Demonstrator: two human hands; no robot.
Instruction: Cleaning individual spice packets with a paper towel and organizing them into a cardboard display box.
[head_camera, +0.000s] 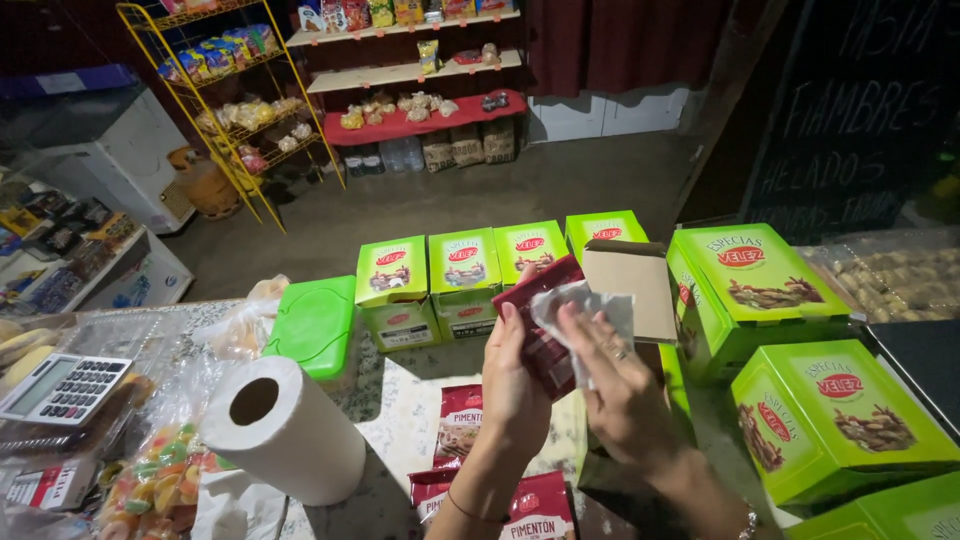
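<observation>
- Grasping a dark red spice packet (543, 318), the left hand (512, 385) closes around its lower edge and holds it tilted above the counter.
- Pressed flat on the packet's face at its 3 o'clock side, the right hand (620, 385) pins a crumpled white wipe (590, 310) under its fingers (585, 335), clenched on that cloth alone.
- At 6 o'clock from the hands, more red spice packets (470, 440) lie flat on the patterned counter (400, 400).
- At 12 o'clock stands a row of small green cartons (462, 275); an open carton with a brown flap (632, 285) sits just beside the raised packet.
- At 3 o'clock, well apart, are larger green boxes (830, 420).
- At 9 o'clock a paper towel roll (285, 425) lies on its side, near a green-lidded wipes tub (315, 325).
- Farther toward 9 o'clock rests a calculator (65, 388), with a bag of coloured sweets (155, 480) nearby.
</observation>
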